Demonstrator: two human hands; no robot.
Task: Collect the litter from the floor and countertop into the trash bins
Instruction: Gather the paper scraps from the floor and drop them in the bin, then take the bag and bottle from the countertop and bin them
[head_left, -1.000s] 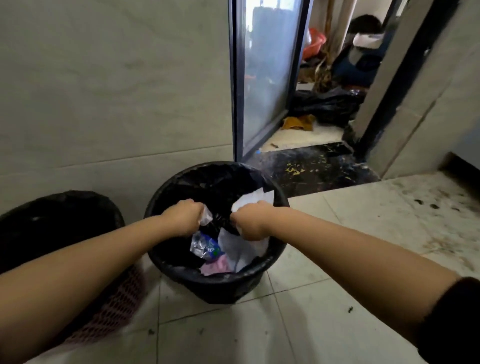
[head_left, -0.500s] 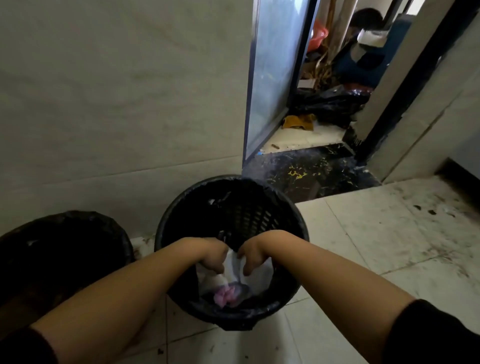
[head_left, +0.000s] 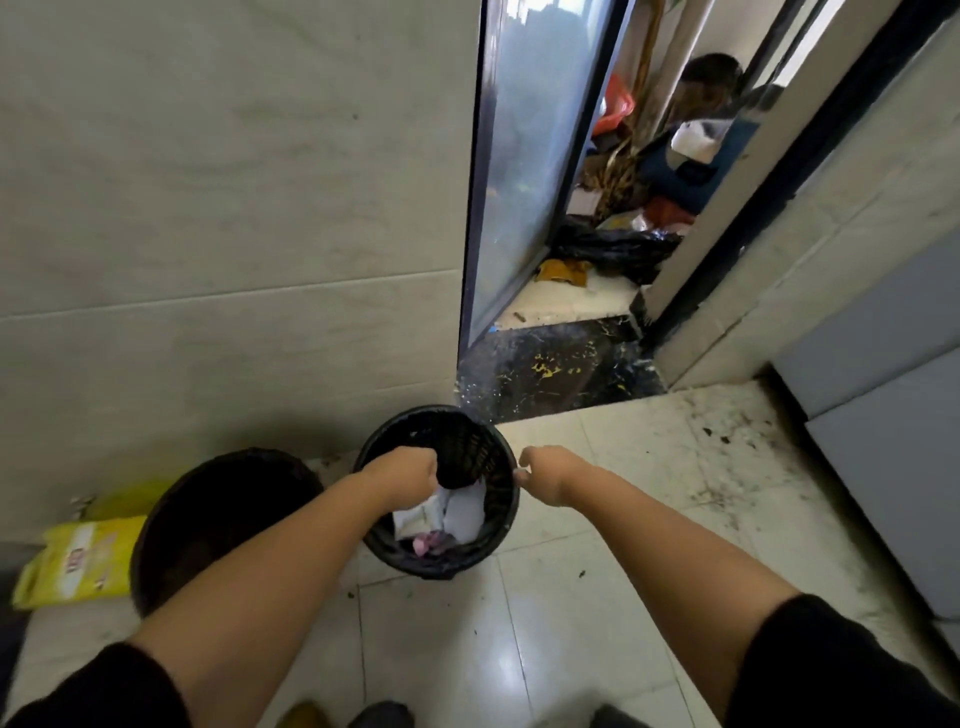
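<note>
**Hands at the bin rim**

Curled shut, the left hand (head_left: 410, 475) sits over the mouth of the small black bin (head_left: 483, 551); whether it pinches the liner or some paper I cannot tell. Just right of the rim, the right hand (head_left: 545, 475) hangs loosely parted, holding nothing. White and pink litter (head_left: 447, 519) lies directly below the left hand, so that hand is nearer. 1 larger bin (head_left: 208, 519) stands left, a yellow bag (head_left: 83, 561) beyond.

The floor (head_left: 545, 649) was glossy pale tile, smudged with dirt. The bin (head_left: 488, 457) was black latticed plastic, holding crumpled white paper (head_left: 462, 512). The wall (head_left: 208, 208) looked matt.
</note>
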